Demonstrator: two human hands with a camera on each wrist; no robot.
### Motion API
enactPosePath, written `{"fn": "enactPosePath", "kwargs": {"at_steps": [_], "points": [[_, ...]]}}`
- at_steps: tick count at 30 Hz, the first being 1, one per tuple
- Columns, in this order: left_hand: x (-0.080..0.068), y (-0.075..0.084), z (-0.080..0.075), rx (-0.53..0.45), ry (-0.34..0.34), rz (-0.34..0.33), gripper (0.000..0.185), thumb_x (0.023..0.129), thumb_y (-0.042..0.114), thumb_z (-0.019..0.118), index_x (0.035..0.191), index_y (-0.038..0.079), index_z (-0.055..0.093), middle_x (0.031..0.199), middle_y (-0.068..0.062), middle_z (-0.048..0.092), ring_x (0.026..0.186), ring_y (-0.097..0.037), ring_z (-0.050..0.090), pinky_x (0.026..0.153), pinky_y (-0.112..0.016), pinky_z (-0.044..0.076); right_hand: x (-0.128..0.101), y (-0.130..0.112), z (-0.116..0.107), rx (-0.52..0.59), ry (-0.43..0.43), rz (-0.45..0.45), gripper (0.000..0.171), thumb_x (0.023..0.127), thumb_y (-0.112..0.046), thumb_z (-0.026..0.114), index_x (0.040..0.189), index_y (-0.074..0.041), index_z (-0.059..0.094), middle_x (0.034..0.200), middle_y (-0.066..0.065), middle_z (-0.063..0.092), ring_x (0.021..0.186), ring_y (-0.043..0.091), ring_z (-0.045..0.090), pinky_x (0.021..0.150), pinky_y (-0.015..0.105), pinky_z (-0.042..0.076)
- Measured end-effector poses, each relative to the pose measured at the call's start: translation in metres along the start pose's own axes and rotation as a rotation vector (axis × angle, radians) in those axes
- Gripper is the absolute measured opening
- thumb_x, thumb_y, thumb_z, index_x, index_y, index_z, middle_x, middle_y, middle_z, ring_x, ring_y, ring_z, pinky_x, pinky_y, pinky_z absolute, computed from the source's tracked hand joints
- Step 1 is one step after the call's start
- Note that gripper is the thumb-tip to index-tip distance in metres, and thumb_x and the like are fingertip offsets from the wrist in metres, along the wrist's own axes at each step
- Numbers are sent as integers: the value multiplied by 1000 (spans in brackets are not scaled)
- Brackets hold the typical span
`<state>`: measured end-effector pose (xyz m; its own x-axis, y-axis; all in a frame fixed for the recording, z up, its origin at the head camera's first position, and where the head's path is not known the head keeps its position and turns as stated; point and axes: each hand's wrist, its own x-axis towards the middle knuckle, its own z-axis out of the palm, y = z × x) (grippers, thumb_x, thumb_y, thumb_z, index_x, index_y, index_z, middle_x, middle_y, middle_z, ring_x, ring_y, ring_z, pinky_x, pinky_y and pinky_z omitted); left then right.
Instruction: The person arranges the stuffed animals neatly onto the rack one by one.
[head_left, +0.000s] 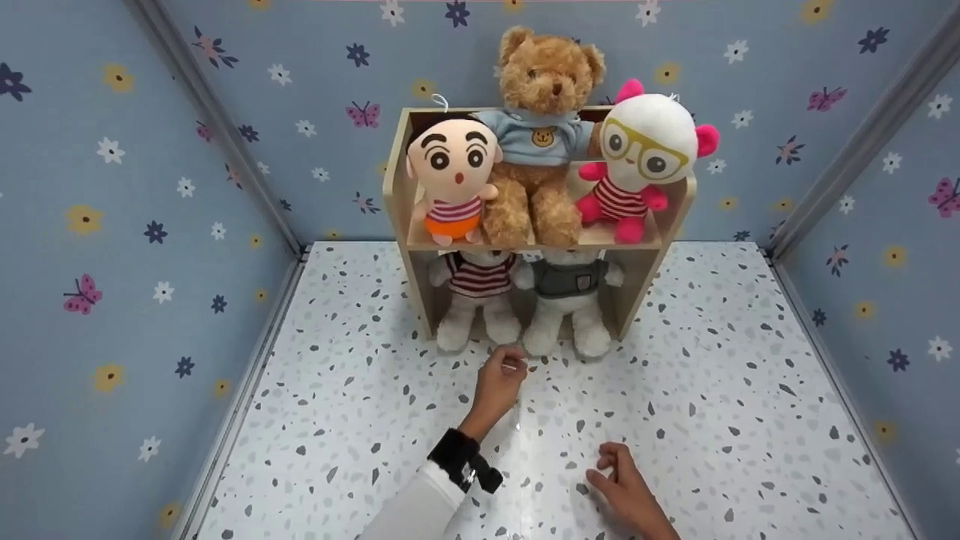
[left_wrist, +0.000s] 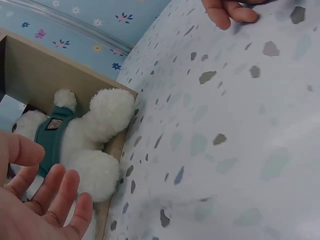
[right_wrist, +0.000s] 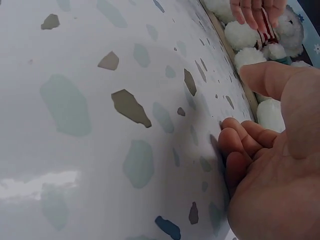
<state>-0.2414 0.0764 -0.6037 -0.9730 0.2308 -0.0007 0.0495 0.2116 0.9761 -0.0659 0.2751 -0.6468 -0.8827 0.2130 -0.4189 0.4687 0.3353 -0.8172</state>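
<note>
My left hand (head_left: 501, 381) is just in front of the shelf's lower level, with loosely bent fingers and nothing in them. Nearest to it sit two white teddy bears, one in a red-striped shirt (head_left: 481, 279) and one in a dark green top (head_left: 568, 279); their heads are largely hidden by the upper board. In the left wrist view the left fingers (left_wrist: 70, 192) overlap the green-topped bear (left_wrist: 107, 112). Low over the speckled tabletop, my right hand (head_left: 626, 486) is nearer to me, its fingers relaxed and holding nothing.
On the upper level of the small wooden shelf (head_left: 671, 214) sit a boy doll (head_left: 453, 180) in orange shorts, a brown teddy bear (head_left: 536, 142) in a blue hoodie, and a pink-and-white doll (head_left: 637, 154) with yellow glasses. Flower-patterned walls (head_left: 135, 247) enclose the speckled table (head_left: 352, 420) on three sides.
</note>
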Motion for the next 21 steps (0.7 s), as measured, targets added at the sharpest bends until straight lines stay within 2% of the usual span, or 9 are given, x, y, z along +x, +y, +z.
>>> {"fn": "enactPosePath", "kwargs": {"at_steps": [2, 6, 12, 16, 21], "points": [[-14, -6, -7, 36, -8, -12, 16, 93, 13, 59, 108, 10, 62, 98, -5, 64, 85, -13, 61, 73, -28, 51, -2, 1, 0, -3, 1, 7, 48, 90, -24, 65, 128, -9, 40, 105, 7, 48, 77, 16, 43, 63, 25, 38], [-42, -17, -23, 30, -25, -49, 14, 93, 16, 59, 107, 12, 61, 96, -5, 66, 80, -13, 62, 71, -28, 52, -4, 1, 1, 4, -10, 27, 47, 90, -25, 64, 127, -8, 40, 105, 7, 47, 78, 17, 42, 64, 26, 38], [-76, -28, -39, 18, 45, -85, 17, 93, 13, 60, 109, 7, 60, 95, -4, 66, 78, -12, 63, 71, -25, 52, -2, -1, 3, 11, -12, 36, 46, 90, -25, 64, 127, -8, 41, 106, 8, 47, 80, 18, 41, 66, 27, 36], [-92, -32, -45, -7, 92, -101, 19, 92, 12, 60, 110, 6, 60, 93, -5, 65, 78, -14, 63, 71, -24, 52, -1, -2, 1, -7, -1, 35, 44, 91, -23, 64, 127, -9, 42, 106, 7, 48, 83, 18, 41, 69, 28, 36], [-99, -33, -49, -21, 124, -115, 17, 92, 9, 58, 109, 10, 61, 93, -5, 66, 81, -17, 64, 73, -25, 51, 1, -3, -1, 6, -16, 2, 45, 91, -21, 63, 129, -9, 41, 108, 9, 47, 84, 19, 41, 71, 29, 36]]}}
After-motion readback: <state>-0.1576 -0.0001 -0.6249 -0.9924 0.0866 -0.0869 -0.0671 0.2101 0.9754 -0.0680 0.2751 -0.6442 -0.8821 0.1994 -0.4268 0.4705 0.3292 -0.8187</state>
